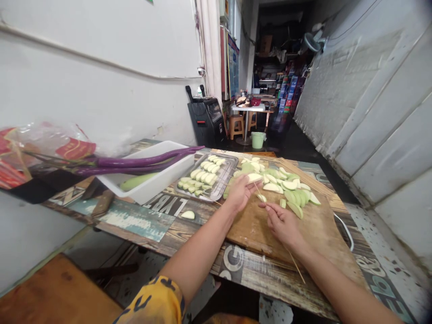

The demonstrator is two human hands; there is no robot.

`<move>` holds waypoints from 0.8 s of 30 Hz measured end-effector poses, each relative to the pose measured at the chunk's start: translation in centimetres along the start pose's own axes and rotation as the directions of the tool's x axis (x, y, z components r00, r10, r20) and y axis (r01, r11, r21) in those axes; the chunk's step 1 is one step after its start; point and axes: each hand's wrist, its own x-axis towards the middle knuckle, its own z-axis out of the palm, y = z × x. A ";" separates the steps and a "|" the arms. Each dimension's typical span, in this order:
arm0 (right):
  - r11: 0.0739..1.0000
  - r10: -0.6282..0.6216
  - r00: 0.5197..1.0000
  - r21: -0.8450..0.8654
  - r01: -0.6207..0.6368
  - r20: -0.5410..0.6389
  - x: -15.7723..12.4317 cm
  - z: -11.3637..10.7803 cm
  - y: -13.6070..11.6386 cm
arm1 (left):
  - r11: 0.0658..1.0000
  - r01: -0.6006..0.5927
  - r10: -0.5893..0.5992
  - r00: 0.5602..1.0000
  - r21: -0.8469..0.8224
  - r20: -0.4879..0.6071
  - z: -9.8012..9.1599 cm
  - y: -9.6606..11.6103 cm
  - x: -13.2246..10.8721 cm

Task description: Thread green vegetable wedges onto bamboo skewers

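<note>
My left hand [240,192] is closed on a pale zucchini slice [254,177] above the wooden cutting board [249,229]. In my right hand [281,220] a thin bamboo skewer [297,267] is pinched, its long end trailing down toward the table's front edge. The skewer's upper end reaches up to the slice at my left fingers; whether it pierces that slice I cannot tell. A small slice [261,197] sits by the skewer between the hands. Many cut slices [292,184] lie heaped on the board's far side. Left of the board, a clear tray [216,194] holds rows of skewered slices.
A white bin [145,194] with long purple eggplants [135,164] and a green vegetable stands at the left. Near it are a cleaver handle [103,203], a lone slice [188,215] and plastic bags [67,144]. A wooden stool [57,292] stands at lower left.
</note>
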 end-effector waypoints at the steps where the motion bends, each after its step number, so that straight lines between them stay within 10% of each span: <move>1: 1.000 0.002 1.000 0.021 -0.002 -0.001 -0.1 0.2 0.0 | 1.000 -0.004 0.004 1.000 0.002 0.000 0.1 -0.1 -0.1; 15: 0.841 0.213 0.953 0.457 -0.290 0.213 1.2 1.4 -2.5 | 0.953 0.172 -0.197 0.977 -0.248 -0.079 -1.0 0.3 1.2; 21: 0.999 -0.026 0.997 -0.027 0.024 -0.073 1.8 1.9 -0.6 | 0.985 0.020 -0.046 0.988 -0.170 -0.146 -1.1 0.3 1.2; 24: 0.881 -0.315 0.935 -0.415 0.225 -0.162 1.6 1.6 0.4 | 0.992 -0.013 -0.010 0.985 -0.129 -0.171 -0.6 0.1 0.8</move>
